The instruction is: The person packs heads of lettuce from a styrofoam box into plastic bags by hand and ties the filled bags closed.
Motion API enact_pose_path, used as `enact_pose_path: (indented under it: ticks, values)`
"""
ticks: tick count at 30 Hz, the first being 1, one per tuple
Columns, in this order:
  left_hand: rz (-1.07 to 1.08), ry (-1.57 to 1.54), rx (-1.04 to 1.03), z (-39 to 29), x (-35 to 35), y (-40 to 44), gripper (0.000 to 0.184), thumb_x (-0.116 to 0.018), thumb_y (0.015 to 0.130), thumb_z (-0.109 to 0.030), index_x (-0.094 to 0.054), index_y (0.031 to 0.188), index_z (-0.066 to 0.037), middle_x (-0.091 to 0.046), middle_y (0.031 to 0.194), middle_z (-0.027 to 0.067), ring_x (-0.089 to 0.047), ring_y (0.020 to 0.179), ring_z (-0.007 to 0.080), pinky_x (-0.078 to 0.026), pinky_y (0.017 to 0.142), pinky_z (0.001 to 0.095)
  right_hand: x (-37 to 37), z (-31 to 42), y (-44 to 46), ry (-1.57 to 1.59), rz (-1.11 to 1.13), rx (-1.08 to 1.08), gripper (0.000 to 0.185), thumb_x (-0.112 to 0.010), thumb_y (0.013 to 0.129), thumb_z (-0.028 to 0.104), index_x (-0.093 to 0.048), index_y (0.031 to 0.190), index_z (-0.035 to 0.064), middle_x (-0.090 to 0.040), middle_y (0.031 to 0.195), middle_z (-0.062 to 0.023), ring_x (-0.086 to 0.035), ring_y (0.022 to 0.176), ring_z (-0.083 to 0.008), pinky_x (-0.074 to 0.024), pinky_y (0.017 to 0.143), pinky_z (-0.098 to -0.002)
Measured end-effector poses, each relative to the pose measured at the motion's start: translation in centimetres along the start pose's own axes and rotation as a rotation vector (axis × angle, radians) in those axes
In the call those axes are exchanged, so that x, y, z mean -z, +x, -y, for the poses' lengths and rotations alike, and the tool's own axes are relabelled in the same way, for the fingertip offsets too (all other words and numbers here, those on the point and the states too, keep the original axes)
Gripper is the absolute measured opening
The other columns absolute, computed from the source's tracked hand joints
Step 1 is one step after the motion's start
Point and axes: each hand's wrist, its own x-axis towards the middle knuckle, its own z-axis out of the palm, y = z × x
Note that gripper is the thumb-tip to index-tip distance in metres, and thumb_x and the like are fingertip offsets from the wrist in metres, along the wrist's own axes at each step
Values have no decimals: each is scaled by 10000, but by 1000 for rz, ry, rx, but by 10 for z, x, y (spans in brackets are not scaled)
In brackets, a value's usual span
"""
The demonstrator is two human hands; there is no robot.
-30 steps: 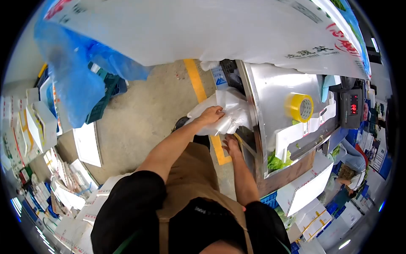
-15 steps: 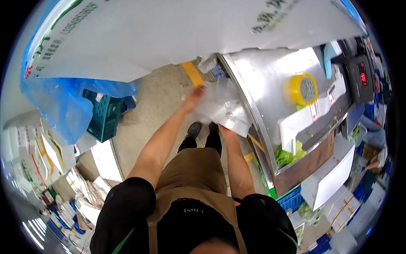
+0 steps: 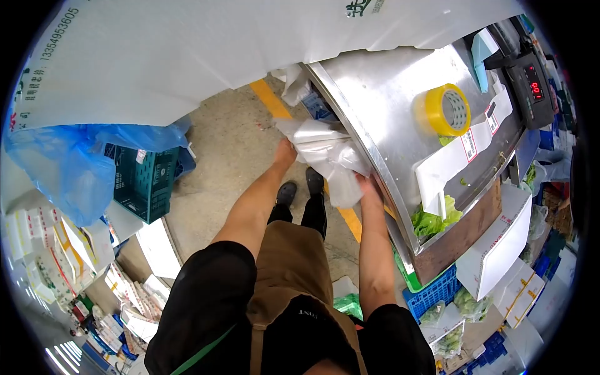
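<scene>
A clear, crumpled plastic bag point(image 3: 330, 153) hangs between my hands, beside the left edge of the steel table point(image 3: 356, 94). My left hand point(image 3: 285, 153) is closed on its left side. On the bag's lower right side, next to the table edge, my right hand point(image 3: 367, 186) is closed on the plastic, its fingers partly hidden. On the table lie a yellow tape roll point(image 3: 447, 110), a white strip with labels point(image 3: 462, 150) and green leaves point(image 3: 435, 217).
A large white box point(image 3: 187, 56) spans the top. At left are a blue bag point(image 3: 69, 169) and a dark green crate point(image 3: 147, 181). A scale point(image 3: 531, 90) stands at the table's right end. Below the table are a blue basket point(image 3: 432, 294) and a foam box point(image 3: 497, 240).
My left hand has moved down along the bag's left side, and the bag hangs narrower and more gathered. The view has shifted, with the table now higher and closer.
</scene>
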Motion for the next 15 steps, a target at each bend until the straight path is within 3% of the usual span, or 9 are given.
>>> enact_pose_path:
  ticks: [3, 6, 7, 10, 11, 13, 15]
  values:
    - [-101, -39, -314, -20, 31, 0, 214, -574, 811, -87, -630, 1001, -7, -620, 994, 246, -577, 954, 409, -478, 800, 429, 7, 3, 3, -78, -18, -6, 444, -410, 959, 378, -462, 1255, 52, -566, 1197, -152, -610, 979, -340, -490, 913, -473]
    - [-66, -74, -276, -15, 51, 1, 159, -560, 819, -70, -635, 930, 15, -628, 961, 245, -594, 907, 407, -479, 772, 442, 37, 3, 2, -314, 86, -21, 438, -400, 980, 351, -421, 1274, 27, -575, 1163, -179, -640, 885, -357, -508, 880, -477]
    - [-105, -64, -277, -25, 65, -1, 156, -558, 822, -82, -634, 912, 21, -629, 944, 245, -596, 892, 410, -479, 764, 446, 47, 0, -6, -480, 160, 54, 376, -423, 979, 323, -473, 1200, 23, -605, 1061, -178, -657, 819, -336, -540, 822, -456]
    - [-198, -34, -289, -59, 107, 6, 179, -553, 832, -122, -635, 867, 33, -633, 899, 244, -601, 853, 419, -478, 745, 458, 113, -20, 21, -474, 20, 138, 247, -534, 913, 195, -532, 1101, 36, -631, 977, -173, -666, 817, -363, -553, 729, -494]
    - [-213, -21, -295, -67, 115, 17, 192, -551, 836, -138, -637, 857, 33, -635, 889, 243, -602, 842, 421, -477, 742, 462, 121, -31, 23, -488, -23, 19, 184, -564, 882, 133, -568, 1036, 32, -656, 818, -133, -663, 683, -327, -559, 681, -495]
    - [-218, 15, -295, -82, 128, 28, 216, -544, 840, -163, -641, 848, 30, -637, 878, 245, -604, 833, 424, -476, 741, 465, 124, -72, 36, -516, -74, -216, 246, -581, 859, 124, -546, 1093, 54, -610, 995, -134, -639, 801, -316, -553, 682, -478]
    - [-193, 72, -292, -97, 137, 45, 234, -535, 841, -183, -644, 850, 24, -637, 877, 249, -605, 837, 425, -475, 744, 466, 120, -116, 80, -683, -127, -227, 339, -629, 832, 145, -511, 1143, 77, -548, 1188, -154, -620, 874, -320, -541, 724, -509]
